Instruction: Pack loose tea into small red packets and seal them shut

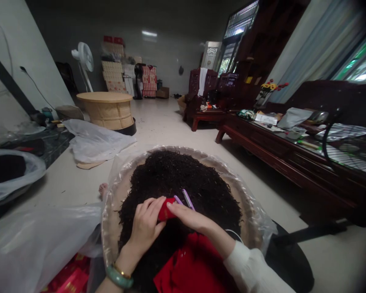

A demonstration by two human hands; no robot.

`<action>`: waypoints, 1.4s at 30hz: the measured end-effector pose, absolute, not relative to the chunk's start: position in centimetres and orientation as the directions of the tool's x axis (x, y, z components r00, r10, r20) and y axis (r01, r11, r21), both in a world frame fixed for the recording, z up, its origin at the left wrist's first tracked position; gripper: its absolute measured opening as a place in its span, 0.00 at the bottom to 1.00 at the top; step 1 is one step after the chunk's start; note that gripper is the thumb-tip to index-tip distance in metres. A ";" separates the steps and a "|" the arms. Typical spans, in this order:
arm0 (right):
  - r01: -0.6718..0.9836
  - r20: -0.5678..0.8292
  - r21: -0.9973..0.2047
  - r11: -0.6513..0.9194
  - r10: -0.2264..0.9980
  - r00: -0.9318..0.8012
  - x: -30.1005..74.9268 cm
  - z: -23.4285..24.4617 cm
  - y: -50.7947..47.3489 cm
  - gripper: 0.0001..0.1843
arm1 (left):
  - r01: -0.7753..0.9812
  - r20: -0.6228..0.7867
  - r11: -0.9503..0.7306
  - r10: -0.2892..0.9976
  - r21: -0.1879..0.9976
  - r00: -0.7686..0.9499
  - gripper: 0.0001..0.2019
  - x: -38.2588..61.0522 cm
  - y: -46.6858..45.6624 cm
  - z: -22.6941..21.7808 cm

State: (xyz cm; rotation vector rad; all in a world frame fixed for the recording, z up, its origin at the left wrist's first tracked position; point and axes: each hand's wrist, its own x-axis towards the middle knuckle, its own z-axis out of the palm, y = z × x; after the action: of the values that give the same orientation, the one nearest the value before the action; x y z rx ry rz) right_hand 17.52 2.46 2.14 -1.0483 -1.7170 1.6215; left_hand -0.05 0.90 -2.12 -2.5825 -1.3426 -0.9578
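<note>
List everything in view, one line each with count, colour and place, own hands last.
Basket: one, tan, plastic-lined, centre
Leafy heap: one, near-black, in the basket
Small packet: one, red, centre foreground
Tool: one, purple, just beyond the packet
Flat pieces: uncounted, red, bottom centre
Bagged packets: several, red, bottom left
Plastic sheet: one, whitish, left floor
Lined tub: one, whitish rim, far left
Round stand: one, tan, left back
Fan: one, white, left back
Boxes: stacked, mostly cream, back
Table: one, red-brown, right
Flowers: one bunch, yellow and red, right
Curtain: one, pale blue, right
Left hand: one, on the packet, green bangle at wrist
Right hand: one, on the packet, white sleeve
</note>
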 end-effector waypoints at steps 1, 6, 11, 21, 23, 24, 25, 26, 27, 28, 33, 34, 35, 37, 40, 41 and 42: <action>0.154 -0.115 -0.987 -0.036 0.831 -0.544 17.4 2.0 2.3 0.25 | 0.765 0.554 -0.602 0.727 0.230 0.405 0.28 -0.1 0.9 -2.3; 0.085 -0.066 -0.996 -0.023 0.830 -0.554 17.1 1.9 1.9 0.31 | 0.782 0.561 -0.568 0.746 0.257 0.357 0.30 -0.1 0.9 -2.6; 0.234 0.051 -0.964 0.129 0.948 -0.315 18.8 1.5 2.3 0.29 | 0.789 0.594 -0.487 0.780 0.375 0.199 0.27 -1.4 1.3 -3.9; 0.903 -0.006 -0.422 0.074 0.996 -0.085 21.9 -4.0 1.6 0.51 | 0.690 0.557 -0.409 0.831 0.598 0.009 0.21 -2.4 1.2 -5.4; 0.897 0.035 -0.437 0.063 0.998 -0.053 22.9 -4.3 2.0 0.51 | 0.678 0.548 -0.400 0.836 0.617 -0.005 0.20 -2.5 1.3 -5.5; 0.900 0.068 -0.432 0.052 0.997 -0.025 23.5 -4.4 2.3 0.50 | 0.672 0.543 -0.395 0.840 0.626 -0.011 0.20 -2.6 1.3 -5.6; 0.906 0.107 -0.420 0.041 0.994 0.005 24.2 -4.3 2.7 0.48 | 0.669 0.538 -0.390 0.842 0.633 -0.018 0.20 -2.8 1.4 -5.6; 0.915 0.150 -0.402 0.037 0.988 0.026 24.8 -4.1 3.0 0.47 | 0.666 0.535 -0.385 0.844 0.638 -0.025 0.20 -3.0 1.5 -5.7; 0.922 0.190 -0.384 0.049 0.981 0.027 25.2 -3.9 3.4 0.45 | 0.666 0.533 -0.381 0.845 0.642 -0.031 0.19 -3.1 1.6 -5.7; 0.925 0.217 -0.371 0.082 0.976 0.001 25.4 -3.7 3.7 0.44 | 0.666 0.533 -0.376 0.846 0.644 -0.037 0.19 -3.2 1.7 -5.7; 0.834 0.076 -0.463 0.300 0.951 -0.300 21.5 -1.6 5.5 0.51 | 0.666 0.531 -0.359 0.845 0.654 -0.065 0.18 -3.4 1.8 -5.7; 0.829 0.015 -0.481 0.285 0.948 -0.318 20.2 -1.3 5.7 0.54 | 0.665 0.529 -0.353 0.845 0.658 -0.074 0.18 -3.5 1.8 -5.7; 0.840 -0.036 -0.480 0.253 0.951 -0.307 18.8 -1.0 5.7 0.55 | 0.664 0.525 -0.346 0.847 0.663 -0.083 0.18 -3.5 1.8 -5.8; 0.886 -0.056 -0.407 0.222 0.962 -0.267 16.6 -0.8 5.2 0.54 | 0.661 0.522 -0.337 0.847 0.670 -0.097 0.18 -3.7 1.9 -5.9; 0.886 -0.016 -0.284 0.367 0.922 -0.387 14.6 -1.4 3.7 0.47 | 0.659 0.530 -0.341 0.842 0.671 -0.104 0.19 -4.0 2.0 -6.0; 0.873 0.005 -0.249 0.420 0.902 -0.432 14.3 -1.7 3.2 0.45 | 0.657 0.532 -0.342 0.840 0.672 -0.106 0.19 -4.1 2.1 -6.0; 0.864 0.028 -0.219 0.453 0.888 -0.459 14.2 -2.0 2.8 0.45 | 0.655 0.531 -0.340 0.840 0.675 -0.110 0.19 -4.2 2.2 -6.0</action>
State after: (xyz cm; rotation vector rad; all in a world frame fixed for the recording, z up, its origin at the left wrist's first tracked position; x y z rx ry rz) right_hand 14.16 2.82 -1.99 -1.5517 -2.5575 0.2620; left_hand -4.18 2.22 -6.04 -2.2110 -1.8963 -1.6214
